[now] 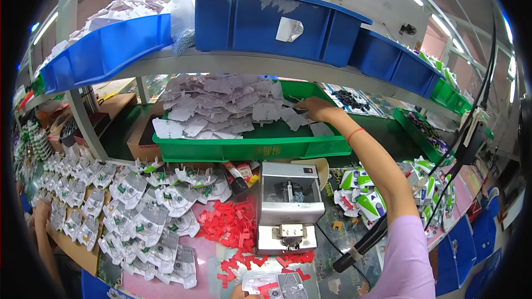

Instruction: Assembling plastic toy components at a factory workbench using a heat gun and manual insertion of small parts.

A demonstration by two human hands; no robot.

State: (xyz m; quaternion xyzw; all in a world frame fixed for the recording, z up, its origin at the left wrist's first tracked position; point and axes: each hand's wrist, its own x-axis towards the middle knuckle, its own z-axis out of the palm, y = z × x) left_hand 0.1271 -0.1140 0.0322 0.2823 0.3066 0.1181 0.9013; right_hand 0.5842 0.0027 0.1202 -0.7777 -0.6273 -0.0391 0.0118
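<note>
At the lower edge, my left hand (239, 293) shows only in part, its fingers closed on a white plastic housing (288, 287) with a red piece on it. My right arm stretches far forward. My right hand (315, 108) is at the far right part of a green tray (249, 149), its fingers drawn together among flat white plastic pieces (216, 105); what they pinch is too small to make out. Between the arms stands a small grey metal machine (291, 188) with a metal fixture at its front. Loose red plastic parts (227, 227) lie left of it.
Several assembled white housings (147, 216) are heaped at left, near another person's hand (41, 214). White and green housings (368, 196) pile up at right, by a dark rod (360, 246). Blue bins (260, 27) stand on the shelf above the tray. Black cables hang at right.
</note>
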